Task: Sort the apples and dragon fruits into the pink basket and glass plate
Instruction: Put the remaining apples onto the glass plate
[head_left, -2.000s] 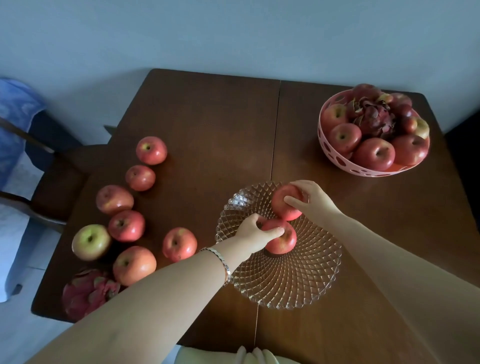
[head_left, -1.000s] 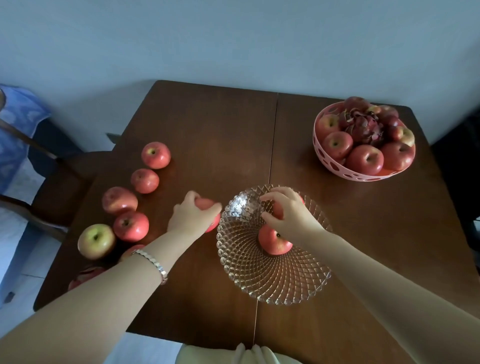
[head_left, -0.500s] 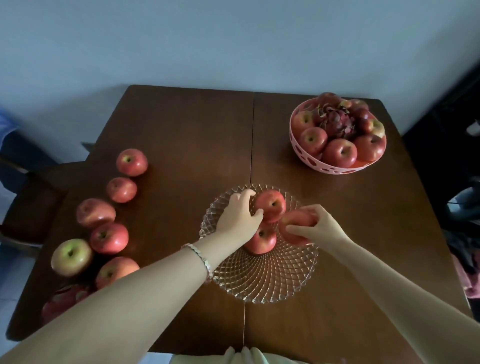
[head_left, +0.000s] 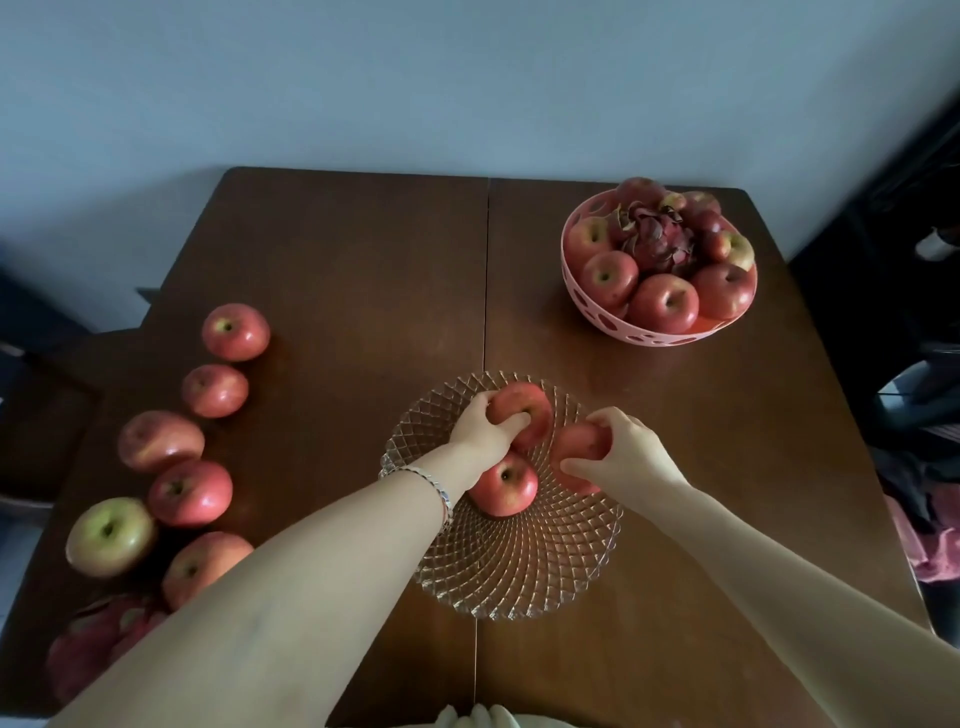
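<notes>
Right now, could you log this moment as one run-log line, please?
left hand: on far apple | right hand: grips apple | both over glass plate

my left hand (head_left: 485, 431) grips the far apple (head_left: 524, 410) on the glass plate (head_left: 519, 571); my right hand (head_left: 626, 452) grips another (head_left: 576, 447) at the plate's right. a third apple (head_left: 506, 486) sits between them. the pink basket (head_left: 649, 335), far right of the plate, holds apples and a dragon fruit (head_left: 657, 244). six apples lie left of the plate.
</notes>
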